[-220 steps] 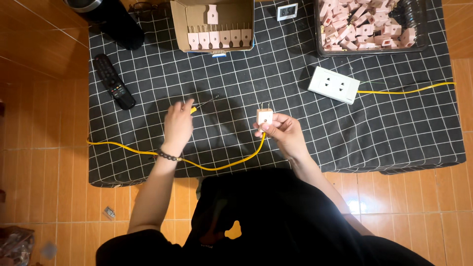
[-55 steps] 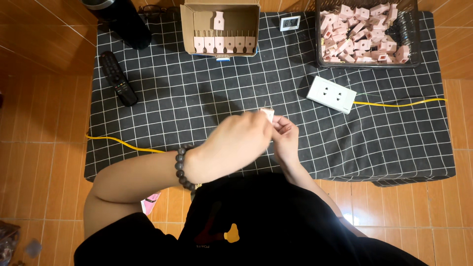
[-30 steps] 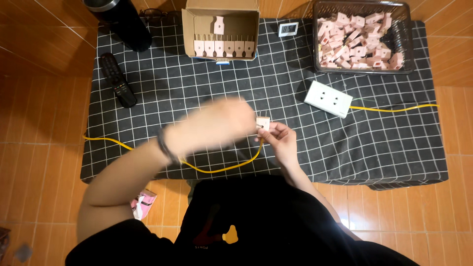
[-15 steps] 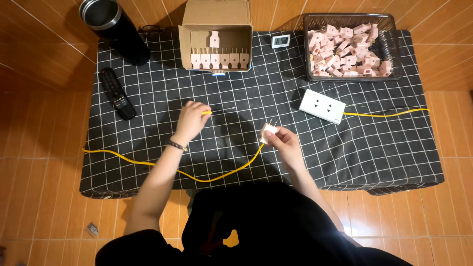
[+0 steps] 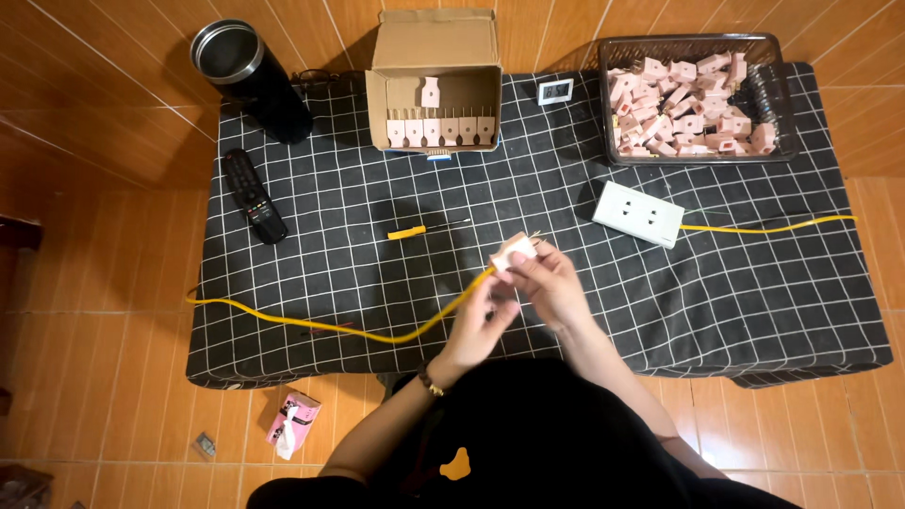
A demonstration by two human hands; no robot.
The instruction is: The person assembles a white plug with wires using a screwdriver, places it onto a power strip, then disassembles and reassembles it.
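Over the middle of the tabletop (image 5: 311, 283), both my hands pinch the pink plug (image 5: 514, 253) at the cable (image 5: 377, 334) end: right hand (image 5: 554, 287) gripping its body, left hand (image 5: 483, 320) steadying below. Best keep it level, cable slack, screwdriver (image 5: 424, 229) within reach.

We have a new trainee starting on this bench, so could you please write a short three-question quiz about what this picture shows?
1. True or false: the yellow-handled screwdriver is in the left hand.
2. Which container holds the loose heap of pink plugs? A) the cardboard box B) the wire basket C) the black tumbler
3. Fill in: both hands, the right hand too, meet at a pink plug on the end of the ____ cable.

Key: 1. False: it lies on the checked cloth, apart from both hands. 2. B. 3. Yellow.
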